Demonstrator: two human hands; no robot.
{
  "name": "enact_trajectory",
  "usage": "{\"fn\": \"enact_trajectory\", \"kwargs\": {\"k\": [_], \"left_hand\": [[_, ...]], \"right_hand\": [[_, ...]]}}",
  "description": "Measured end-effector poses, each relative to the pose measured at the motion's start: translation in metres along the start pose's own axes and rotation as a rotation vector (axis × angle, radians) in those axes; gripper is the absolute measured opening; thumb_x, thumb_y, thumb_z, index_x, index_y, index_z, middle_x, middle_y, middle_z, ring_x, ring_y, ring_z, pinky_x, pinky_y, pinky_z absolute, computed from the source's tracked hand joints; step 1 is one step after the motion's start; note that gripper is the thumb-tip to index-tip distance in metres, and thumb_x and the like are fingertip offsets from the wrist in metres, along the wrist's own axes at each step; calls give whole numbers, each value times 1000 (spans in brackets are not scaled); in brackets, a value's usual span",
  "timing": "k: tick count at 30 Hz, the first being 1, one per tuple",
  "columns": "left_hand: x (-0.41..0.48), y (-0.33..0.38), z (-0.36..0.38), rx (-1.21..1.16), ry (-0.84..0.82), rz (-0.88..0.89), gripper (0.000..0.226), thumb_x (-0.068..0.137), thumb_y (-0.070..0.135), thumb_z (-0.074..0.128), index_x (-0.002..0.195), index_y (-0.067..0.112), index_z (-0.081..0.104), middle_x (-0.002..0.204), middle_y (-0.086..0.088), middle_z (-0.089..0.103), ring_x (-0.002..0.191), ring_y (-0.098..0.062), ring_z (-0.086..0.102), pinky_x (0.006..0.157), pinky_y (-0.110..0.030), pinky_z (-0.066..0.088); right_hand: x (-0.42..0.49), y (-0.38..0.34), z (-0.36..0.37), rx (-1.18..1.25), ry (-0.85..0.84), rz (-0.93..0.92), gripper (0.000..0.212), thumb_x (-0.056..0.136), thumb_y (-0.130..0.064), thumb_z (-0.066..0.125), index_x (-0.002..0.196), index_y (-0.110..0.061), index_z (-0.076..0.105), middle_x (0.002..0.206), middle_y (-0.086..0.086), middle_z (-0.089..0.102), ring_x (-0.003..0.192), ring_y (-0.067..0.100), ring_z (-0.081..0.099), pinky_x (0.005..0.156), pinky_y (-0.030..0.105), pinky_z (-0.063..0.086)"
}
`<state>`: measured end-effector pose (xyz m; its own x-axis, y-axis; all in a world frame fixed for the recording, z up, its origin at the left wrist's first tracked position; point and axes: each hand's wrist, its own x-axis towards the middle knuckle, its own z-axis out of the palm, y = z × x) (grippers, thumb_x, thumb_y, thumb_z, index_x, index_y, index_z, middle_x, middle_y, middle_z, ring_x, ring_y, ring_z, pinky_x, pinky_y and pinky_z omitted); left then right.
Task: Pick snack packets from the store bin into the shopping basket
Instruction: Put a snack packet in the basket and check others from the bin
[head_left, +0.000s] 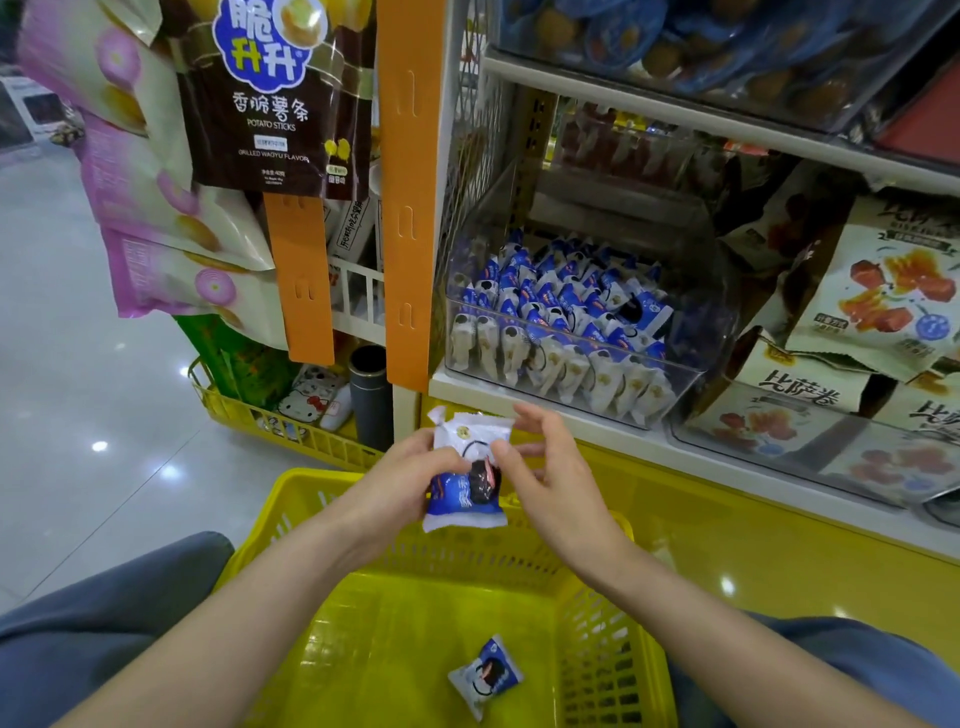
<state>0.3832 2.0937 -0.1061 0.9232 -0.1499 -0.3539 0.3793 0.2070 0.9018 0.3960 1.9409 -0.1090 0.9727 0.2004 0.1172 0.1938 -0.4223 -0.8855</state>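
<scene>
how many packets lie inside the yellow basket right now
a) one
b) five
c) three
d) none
a: a single loose packet lies on the floor of the basket. The held packet is above the basket, between the left hand and right hand.

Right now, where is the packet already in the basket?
In the head view the snack packet lies inside the yellow shopping basket, nearer its right wall, below the left hand and right hand holding another packet.
</scene>
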Motion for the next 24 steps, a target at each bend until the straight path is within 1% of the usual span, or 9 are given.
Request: {"fn": "enact_trajectory", "kwargs": {"k": [3,6,9,11,13,17,20,22,24], "left_hand": [[-1,-11,3,98,-110,-43,31,88,0,50,118,8,55,110,-14,69,101,-26,66,95,-43,49],[-2,-29,7,135,-139,-53,25,87,9,60,112,7,57,109,-11,69,101,-23,66,92,-39,50],[0,-56,14,159,-75,-38,16,85,18,64,97,7,60,96,-10,71,81,-14,68,70,-27,54],[5,-82,20,179,0,-47,13,86,17,63,94,8,60,90,-7,70,71,-7,66,61,-20,51],[13,-114,20,237,95,-68,9,87,14,62,91,8,57,88,-6,67,67,-5,63,54,-16,49],[30,-183,4,402,287,-187,19,85,13,65,97,4,53,89,-9,58,86,-23,58,61,-30,50],[41,-226,-13,512,343,-285,26,84,14,67,102,-1,54,97,-14,59,92,-29,59,75,-41,50],[49,-248,-22,589,332,-328,33,84,16,68,107,-3,53,103,-21,62,88,-30,58,69,-35,46],[58,-265,-30,666,309,-350,37,84,16,68,110,-5,52,105,-24,63,84,-30,58,65,-32,41]], "right_hand": [[-3,8,-7,71,-59,17,7,90,-21,58,93,-26,60,85,-14,63,76,1,58,69,22,50],[-10,24,-11,77,-28,32,19,88,-19,60,70,-25,61,63,-10,61,60,2,55,61,25,47],[-17,44,-15,194,14,149,16,88,-14,61,73,-16,63,67,-1,63,61,9,58,60,31,51],[-24,62,-16,178,29,205,14,90,-12,58,77,-16,63,72,-2,64,65,4,59,62,20,49],[-29,87,-21,-47,126,222,7,92,-14,55,92,-14,62,88,0,65,81,7,59,73,16,45],[-43,146,-38,-518,242,357,33,95,-16,48,122,4,49,121,22,52,116,34,45,98,34,30],[-56,176,-38,-395,270,467,32,98,-18,40,120,5,49,115,22,53,109,36,50,83,30,32],[-58,187,-38,-322,308,486,30,99,-20,37,114,1,53,100,19,58,90,33,56,63,25,26],[-56,193,-40,-277,327,501,30,100,-22,34,114,-3,55,88,16,59,77,29,56,57,23,26]]}}
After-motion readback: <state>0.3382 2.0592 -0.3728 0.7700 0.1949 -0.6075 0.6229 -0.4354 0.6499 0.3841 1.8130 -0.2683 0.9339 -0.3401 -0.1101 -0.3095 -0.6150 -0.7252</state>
